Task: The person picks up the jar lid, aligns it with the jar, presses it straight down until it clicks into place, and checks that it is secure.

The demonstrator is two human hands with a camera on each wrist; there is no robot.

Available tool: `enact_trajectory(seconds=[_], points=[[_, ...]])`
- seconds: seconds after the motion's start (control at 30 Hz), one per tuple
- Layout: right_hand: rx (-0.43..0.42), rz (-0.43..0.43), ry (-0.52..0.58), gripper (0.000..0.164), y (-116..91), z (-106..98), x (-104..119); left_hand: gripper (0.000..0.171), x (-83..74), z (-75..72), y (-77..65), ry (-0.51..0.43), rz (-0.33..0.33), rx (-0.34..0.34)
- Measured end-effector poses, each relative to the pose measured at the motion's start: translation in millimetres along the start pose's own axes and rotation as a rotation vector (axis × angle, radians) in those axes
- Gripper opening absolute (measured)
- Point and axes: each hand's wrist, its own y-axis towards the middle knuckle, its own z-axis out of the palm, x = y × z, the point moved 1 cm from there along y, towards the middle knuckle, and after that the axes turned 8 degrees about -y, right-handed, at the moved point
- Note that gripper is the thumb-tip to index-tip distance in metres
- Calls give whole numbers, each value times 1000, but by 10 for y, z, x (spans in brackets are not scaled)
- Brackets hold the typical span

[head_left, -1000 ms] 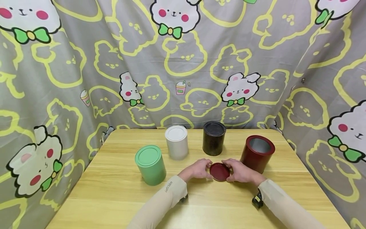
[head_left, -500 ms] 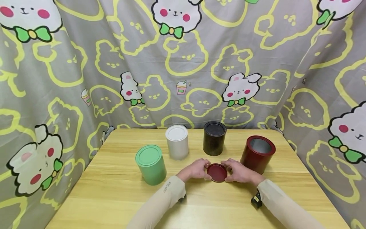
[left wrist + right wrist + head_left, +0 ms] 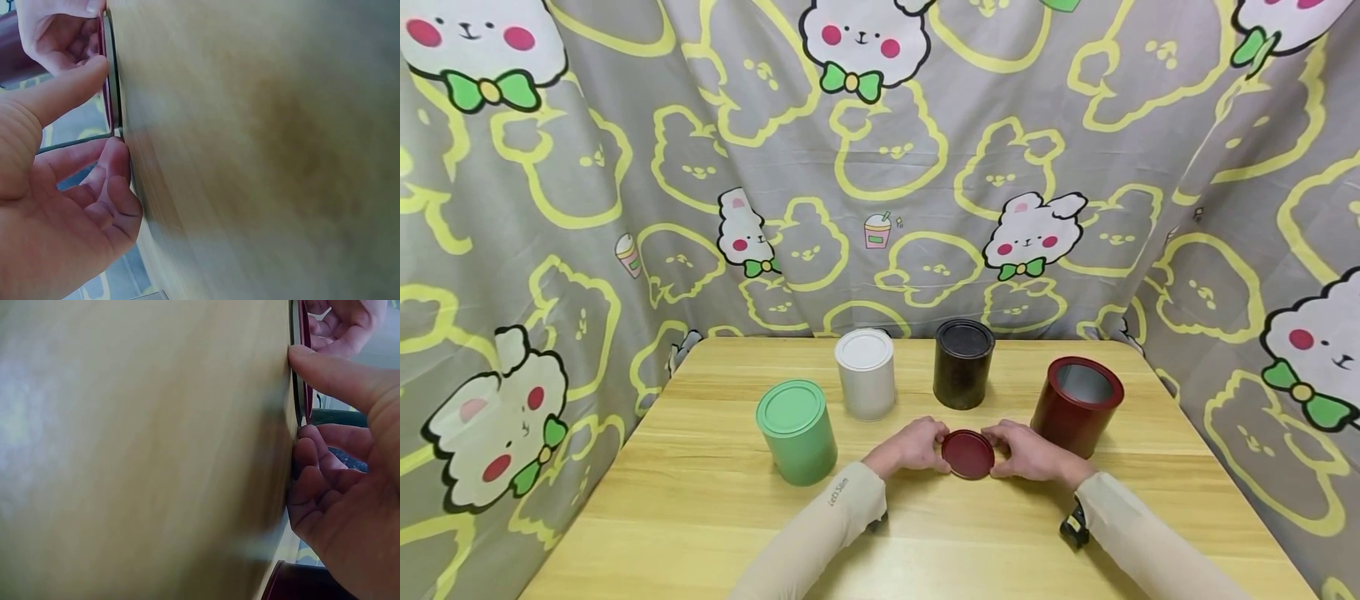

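A round dark red lid (image 3: pixel 967 455) lies flat on the wooden table, seen edge-on and low over the surface in the left wrist view. My left hand (image 3: pixel 916 444) grips its left edge, thumb on the near side and curled fingers on the far side. From the opposite edge my right hand (image 3: pixel 1028 451) holds the lid in the same way, its thumb (image 3: pixel 304 356) against the rim in the right wrist view. Just behind the right hand stands a dark red can (image 3: pixel 1067 421) with no lid on it; its grey inside shows.
A green lidded can (image 3: pixel 801 450) stands left of the left forearm. Farther back are a white lidded can (image 3: pixel 867 387) and a black lidded can (image 3: pixel 961 375). A patterned curtain (image 3: pixel 917 275) hangs around the wooden table (image 3: pixel 700 500).
The red lid has shifted slightly left between the hands, mostly in the first half second. Both hands stay almost in place, and the cans have not moved.
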Motion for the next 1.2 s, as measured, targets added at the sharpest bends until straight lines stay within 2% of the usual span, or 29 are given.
enact_trajectory(seconds=[0.37,0.63,0.77,1.07,1.2], points=[[4,26,20,52,0,14,-5,48,-24,5,-9,19,1,-21],[-1,39,41,50,12,13,0,46,-36,18,-7,103,8,-26],[-5,38,50,49,14,24,-5,44,-29,22,1,116,7,-30],[-10,28,88,50,6,32,-33,47,-3,-6,-21,103,46,-33],[6,29,125,52,-4,10,-43,50,-17,-43,-46,42,60,-24]])
